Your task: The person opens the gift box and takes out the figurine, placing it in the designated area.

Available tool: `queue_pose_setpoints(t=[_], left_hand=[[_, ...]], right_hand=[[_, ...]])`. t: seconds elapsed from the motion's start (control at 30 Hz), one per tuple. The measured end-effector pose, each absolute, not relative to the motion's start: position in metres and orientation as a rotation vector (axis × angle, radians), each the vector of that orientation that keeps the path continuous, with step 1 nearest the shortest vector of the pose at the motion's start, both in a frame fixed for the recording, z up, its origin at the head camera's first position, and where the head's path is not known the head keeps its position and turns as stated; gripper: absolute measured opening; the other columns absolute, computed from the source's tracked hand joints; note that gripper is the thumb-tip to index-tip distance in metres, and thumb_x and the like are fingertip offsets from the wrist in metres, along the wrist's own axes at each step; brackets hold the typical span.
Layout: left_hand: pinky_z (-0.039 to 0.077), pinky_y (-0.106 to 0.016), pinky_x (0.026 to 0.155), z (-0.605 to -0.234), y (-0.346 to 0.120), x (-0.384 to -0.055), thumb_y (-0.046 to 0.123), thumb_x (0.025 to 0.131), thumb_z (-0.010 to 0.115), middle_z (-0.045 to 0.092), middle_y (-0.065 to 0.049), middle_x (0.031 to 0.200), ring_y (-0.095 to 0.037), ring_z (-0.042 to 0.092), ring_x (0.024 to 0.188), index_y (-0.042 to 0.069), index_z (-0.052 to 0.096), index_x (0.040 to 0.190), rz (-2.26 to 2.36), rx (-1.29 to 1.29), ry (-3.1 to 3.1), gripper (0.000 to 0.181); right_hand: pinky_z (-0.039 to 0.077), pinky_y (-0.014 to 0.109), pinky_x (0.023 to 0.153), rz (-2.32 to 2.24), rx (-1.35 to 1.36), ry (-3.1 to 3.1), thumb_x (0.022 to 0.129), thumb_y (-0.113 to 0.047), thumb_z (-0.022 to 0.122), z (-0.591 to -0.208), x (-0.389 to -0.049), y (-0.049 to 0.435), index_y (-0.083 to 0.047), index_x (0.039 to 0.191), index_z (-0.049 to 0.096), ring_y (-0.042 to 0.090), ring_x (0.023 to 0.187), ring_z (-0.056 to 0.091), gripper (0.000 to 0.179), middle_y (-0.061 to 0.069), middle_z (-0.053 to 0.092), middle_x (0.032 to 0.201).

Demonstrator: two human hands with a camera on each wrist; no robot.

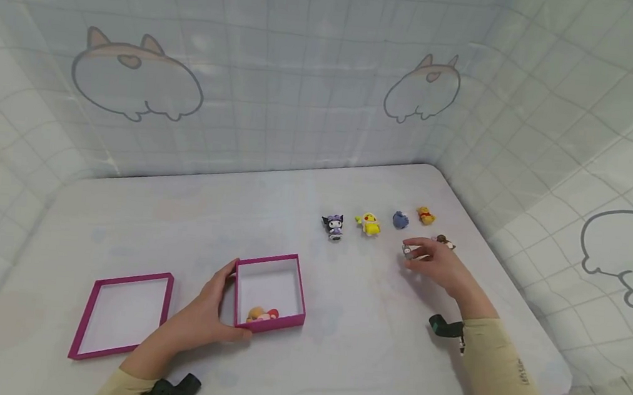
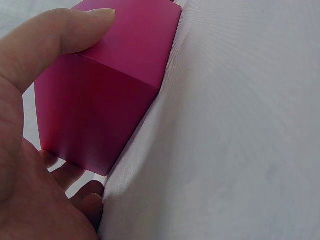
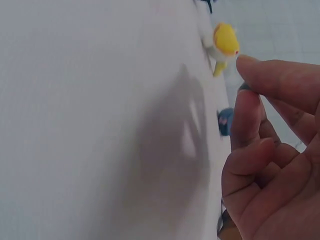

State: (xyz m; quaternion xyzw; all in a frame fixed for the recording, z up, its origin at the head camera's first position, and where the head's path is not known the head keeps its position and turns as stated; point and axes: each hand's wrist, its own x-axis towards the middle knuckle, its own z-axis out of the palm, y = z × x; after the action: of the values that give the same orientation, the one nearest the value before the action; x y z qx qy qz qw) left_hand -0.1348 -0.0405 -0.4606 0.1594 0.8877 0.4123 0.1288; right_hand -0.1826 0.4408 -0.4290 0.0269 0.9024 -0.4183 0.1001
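My left hand (image 1: 198, 318) grips a magenta open box (image 1: 285, 322) by its left side, thumb along the front wall and fingers round the back corner. In the left wrist view, the thumb presses on one magenta wall (image 2: 95, 112) while fingertips show at the far edge. Inside the box, small toy figures (image 1: 262, 315) in tan, pink and red lie against the front wall. Off to the right, my right hand (image 1: 439, 266) pinches a small grey figurine (image 1: 406, 251) between thumb and fingertips, above the table. Those fingers hide most of it in the right wrist view.
Behind the right hand stand a black-and-purple figurine (image 1: 334, 226), a yellow one (image 1: 370, 225), a blue one (image 1: 400, 220) and an orange one (image 1: 426, 216). A brown figurine (image 1: 446, 241) is partly behind that hand. Left of the box lies a magenta-rimmed lid (image 1: 168, 297).
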Motion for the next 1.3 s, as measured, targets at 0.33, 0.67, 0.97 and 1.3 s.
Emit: queue_pose_setpoints(t=[0.33, 0.67, 0.97, 1.3], left_hand=[[0.038, -0.054, 0.09, -0.46, -0.04, -0.135, 0.055, 0.05, 0.08, 0.018, 0.003, 0.143, -0.02, 0.019, 0.129, 0.038, -0.001, 0.141, 1.203, 0.471, 2.577, 0.124], [0.039, -0.054, 0.089, -0.46, -0.04, -0.136, 0.056, 0.049, 0.08, 0.019, 0.003, 0.143, -0.021, 0.019, 0.129, 0.037, -0.002, 0.141, 1.179, 0.462, 2.584, 0.124], [0.039, -0.054, 0.089, -0.461, -0.04, -0.136, 0.055, 0.049, 0.08, 0.019, 0.003, 0.143, -0.02, 0.02, 0.129, 0.038, -0.001, 0.141, 1.192, 0.476, 2.585, 0.124], [0.039, -0.054, 0.089, -0.46, -0.04, -0.136, 0.054, 0.049, 0.081, 0.019, 0.002, 0.144, -0.021, 0.019, 0.129, 0.039, -0.002, 0.141, 1.194, 0.468, 2.581, 0.124]], right_hand=[[0.046, 0.032, 0.071, -1.117, 0.103, 2.724, 0.08, -0.026, 0.069, -0.435, -0.189, 0.456, -0.023, 0.123, 0.053, 0.021, 0.09, 0.054, 0.046, 0.007, 0.054, 0.105], [0.045, 0.037, 0.071, -0.881, 0.09, 2.762, 0.082, -0.032, 0.065, -0.437, -0.196, 0.46, -0.025, 0.126, 0.05, 0.025, 0.096, 0.051, 0.046, 0.009, 0.052, 0.111], [0.045, 0.035, 0.068, -0.77, 0.07, 2.776, 0.083, -0.033, 0.064, -0.438, -0.199, 0.465, -0.025, 0.126, 0.05, 0.023, 0.092, 0.051, 0.045, 0.008, 0.054, 0.107], [0.043, 0.032, 0.068, -0.852, 0.095, 2.742, 0.08, -0.033, 0.067, -0.437, -0.198, 0.465, -0.024, 0.13, 0.046, 0.022, 0.088, 0.05, 0.055, 0.007, 0.052, 0.103]])
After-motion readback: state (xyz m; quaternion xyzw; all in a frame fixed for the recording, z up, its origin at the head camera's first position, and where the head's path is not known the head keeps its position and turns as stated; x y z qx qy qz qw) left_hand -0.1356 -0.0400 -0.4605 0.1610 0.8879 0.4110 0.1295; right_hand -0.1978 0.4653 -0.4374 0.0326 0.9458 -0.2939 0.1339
